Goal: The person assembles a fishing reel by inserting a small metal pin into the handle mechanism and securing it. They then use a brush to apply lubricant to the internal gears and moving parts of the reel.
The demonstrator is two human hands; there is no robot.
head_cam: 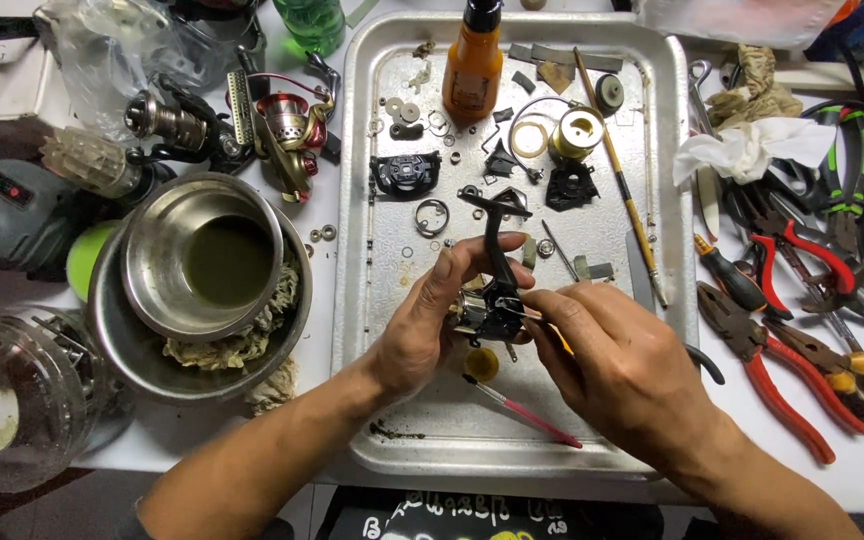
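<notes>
Cluttered bench, metal tray mid-frame. Our left hand is closed round the black reel body above the tray; our right hand pinches a thin tool against it. Red pliers lie to the right.

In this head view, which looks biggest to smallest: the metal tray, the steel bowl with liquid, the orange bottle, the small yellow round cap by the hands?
1. Rectangular metal tray
2. Round steel bowl holding greenish liquid
3. Orange plastic bottle, top cut off by the frame
4. Small yellow round cap
</notes>
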